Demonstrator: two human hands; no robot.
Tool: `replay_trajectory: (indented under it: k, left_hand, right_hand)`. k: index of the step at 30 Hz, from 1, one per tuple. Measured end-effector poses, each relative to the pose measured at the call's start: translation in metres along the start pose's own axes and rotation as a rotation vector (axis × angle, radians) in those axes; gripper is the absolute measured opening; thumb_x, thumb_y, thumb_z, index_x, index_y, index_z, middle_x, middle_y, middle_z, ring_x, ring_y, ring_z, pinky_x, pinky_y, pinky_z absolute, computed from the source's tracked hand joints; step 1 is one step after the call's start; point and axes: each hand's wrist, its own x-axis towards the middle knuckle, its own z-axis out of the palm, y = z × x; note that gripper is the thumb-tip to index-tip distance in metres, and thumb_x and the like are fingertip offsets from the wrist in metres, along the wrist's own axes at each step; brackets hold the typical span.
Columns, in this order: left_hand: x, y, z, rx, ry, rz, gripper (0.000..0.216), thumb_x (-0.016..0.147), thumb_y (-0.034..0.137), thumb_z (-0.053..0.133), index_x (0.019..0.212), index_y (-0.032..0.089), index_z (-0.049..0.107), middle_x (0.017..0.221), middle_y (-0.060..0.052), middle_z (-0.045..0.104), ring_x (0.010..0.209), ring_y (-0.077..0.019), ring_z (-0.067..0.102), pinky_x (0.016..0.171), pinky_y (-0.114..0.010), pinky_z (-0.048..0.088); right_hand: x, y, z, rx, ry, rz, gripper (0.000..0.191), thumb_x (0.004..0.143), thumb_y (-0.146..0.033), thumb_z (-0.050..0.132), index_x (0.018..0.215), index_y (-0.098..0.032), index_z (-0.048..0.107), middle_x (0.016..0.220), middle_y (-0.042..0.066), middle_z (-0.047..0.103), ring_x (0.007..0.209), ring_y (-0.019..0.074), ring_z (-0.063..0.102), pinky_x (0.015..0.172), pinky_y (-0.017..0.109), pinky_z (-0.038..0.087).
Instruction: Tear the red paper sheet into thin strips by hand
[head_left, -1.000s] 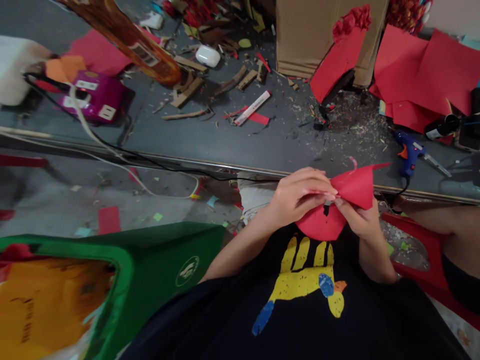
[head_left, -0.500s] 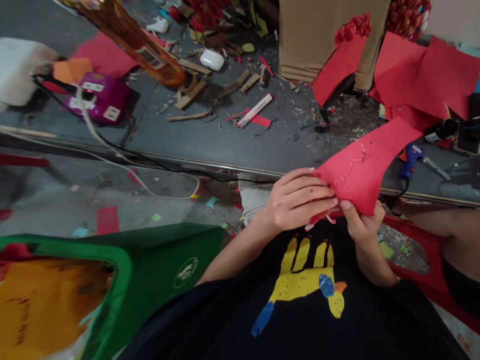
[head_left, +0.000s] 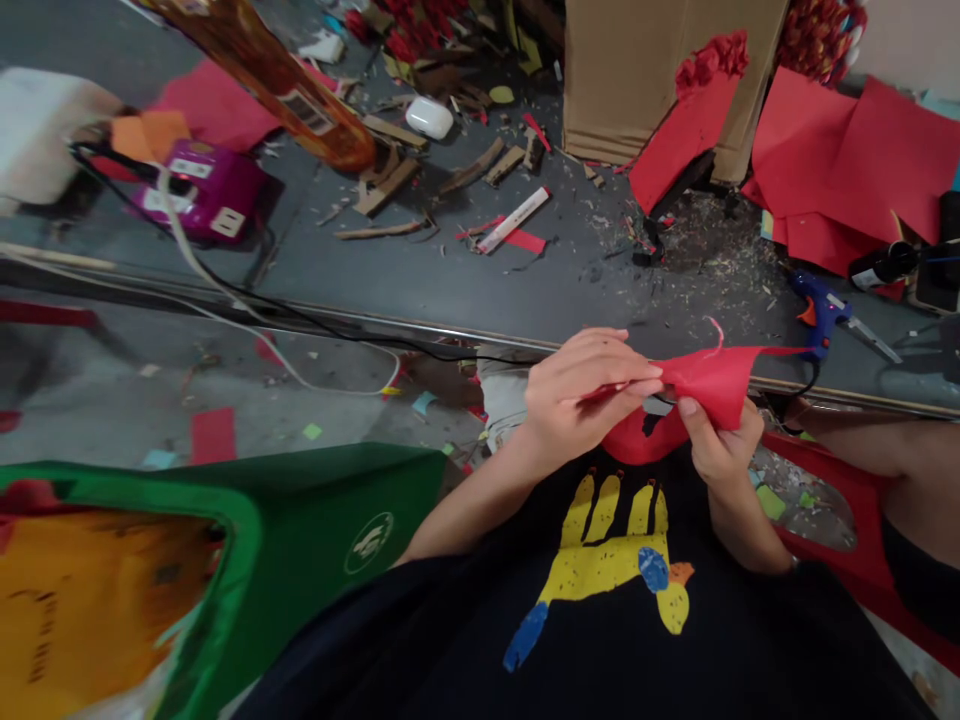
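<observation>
A sheet of red paper (head_left: 712, 385) is held between my two hands over my lap, close to the table's front edge. My left hand (head_left: 581, 390) pinches its left edge between thumb and fingers. On the right, my right hand (head_left: 724, 445) grips the lower edge, thumb on top. The sheet is bent, with its far end pointing right, and a thin pale strand sticks up from it. More red material curves below my hands; I cannot tell whether it is the same piece. A blue glue gun (head_left: 823, 312) lies just beyond the paper's right end.
On the grey table (head_left: 420, 290) are a white marker (head_left: 516, 220), wood scraps, a white case (head_left: 429, 118), a purple power box (head_left: 206, 190), a bottle (head_left: 322, 110), cardboard (head_left: 615, 80) and red sheets (head_left: 892, 150). A green bin (head_left: 330, 520) stands at lower left; another person's leg (head_left: 862, 430) is at right.
The red paper has tipped from showing its broad face to being bent and nearly edge-on, its far end lower. My left hand has turned and now pinches the edge instead of lying across it.
</observation>
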Motion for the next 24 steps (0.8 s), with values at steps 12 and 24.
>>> replay_trajectory:
  k: [12,24]
  left_hand:
    - [-0.001,-0.005,-0.002,-0.167,0.229,-0.614,0.026,0.081,0.042,0.071,0.073,0.018,0.072,0.066,-0.001,0.07,0.058,-0.0088,0.063,0.054,-0.017,0.05]
    - [-0.008,-0.01,-0.004,-0.227,-0.226,0.037,0.054,0.073,0.041,0.08,0.12,0.023,0.062,0.1,-0.007,0.076,0.098,-0.0201,0.072,0.091,-0.033,0.057]
  right_hand:
    - [-0.005,0.011,-0.008,0.129,-0.075,0.19,0.013,0.084,-0.02,0.063,0.081,-0.026,0.074,0.079,-0.001,0.076,0.072,0.0169,0.071,0.067,0.029,0.057]
    - [-0.013,0.022,-0.007,0.343,0.057,0.501,0.018,0.078,-0.04,0.067,0.071,-0.023,0.071,0.064,-0.001,0.072,0.057,0.0154,0.066,0.057,0.027,0.055]
